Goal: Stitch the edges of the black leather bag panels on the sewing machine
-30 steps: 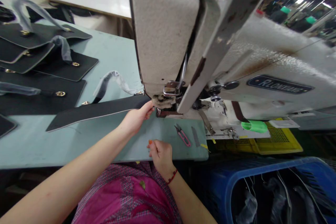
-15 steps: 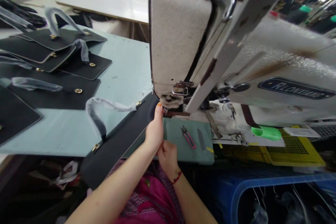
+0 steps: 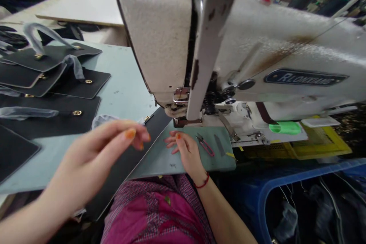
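A black leather-like bag panel (image 3: 126, 163) lies slantwise on the pale blue-green table, its far end by the presser foot of the sewing machine (image 3: 157, 42). A plastic-wrapped handle (image 3: 104, 120) with gold fittings is fixed to it, mostly hidden behind my left hand. Raised above the panel, my left hand (image 3: 97, 152) has loosely bent fingers with nothing seen in them. My right hand (image 3: 187, 150) rests low over the table in front of the needle area, fingers spread and holding nothing. Just to its right lie pink-handled thread snips (image 3: 206, 146) and a dark flat blade (image 3: 219, 145).
Several black panels (image 3: 68, 120) with wrapped handles are piled on the left of the table. A white-topped table (image 3: 85, 5) stands behind. At right are a green tube (image 3: 286, 127), a yellow crate (image 3: 317, 143) and a blue bin (image 3: 260, 202) holding plastic-wrapped pieces.
My left hand has let go of the panel at the machine and moved left and toward me. My right hand has opened from its closed grip. The view has shifted rightward.
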A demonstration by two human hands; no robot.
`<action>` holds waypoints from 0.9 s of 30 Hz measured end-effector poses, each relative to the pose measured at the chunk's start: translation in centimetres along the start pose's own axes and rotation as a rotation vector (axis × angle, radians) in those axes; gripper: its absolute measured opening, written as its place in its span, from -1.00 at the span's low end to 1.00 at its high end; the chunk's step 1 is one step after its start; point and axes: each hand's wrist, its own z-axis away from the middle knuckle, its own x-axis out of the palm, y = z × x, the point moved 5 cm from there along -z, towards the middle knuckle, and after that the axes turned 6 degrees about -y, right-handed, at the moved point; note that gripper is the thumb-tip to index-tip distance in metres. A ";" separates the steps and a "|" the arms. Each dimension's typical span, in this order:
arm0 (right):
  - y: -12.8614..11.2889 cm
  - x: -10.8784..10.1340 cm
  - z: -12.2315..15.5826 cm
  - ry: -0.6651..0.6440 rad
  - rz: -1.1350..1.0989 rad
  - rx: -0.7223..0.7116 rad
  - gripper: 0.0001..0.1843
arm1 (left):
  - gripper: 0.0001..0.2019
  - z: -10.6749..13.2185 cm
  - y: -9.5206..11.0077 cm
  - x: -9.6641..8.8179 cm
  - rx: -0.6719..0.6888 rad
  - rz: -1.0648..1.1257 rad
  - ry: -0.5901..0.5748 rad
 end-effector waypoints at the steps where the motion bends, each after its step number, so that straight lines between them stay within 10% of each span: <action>1: -0.4 0.4 -0.8 0.013 -0.023 0.007 -0.48 | -0.73 -2.5 -0.1 -0.9 0.001 -0.062 -0.059; 5: -0.5 2.7 -3.3 0.061 -0.097 0.072 -0.40 | -0.62 -12.3 -1.1 0.5 0.166 -0.224 -0.405; 8: 0.2 3.7 -3.9 0.145 -0.086 0.074 -0.47 | -0.71 -15.4 -1.6 3.0 0.246 -0.212 -0.627; 27: -2.8 0.9 -3.2 0.113 0.360 -0.089 -0.49 | -0.54 -12.9 -3.3 5.4 -0.027 0.329 -0.587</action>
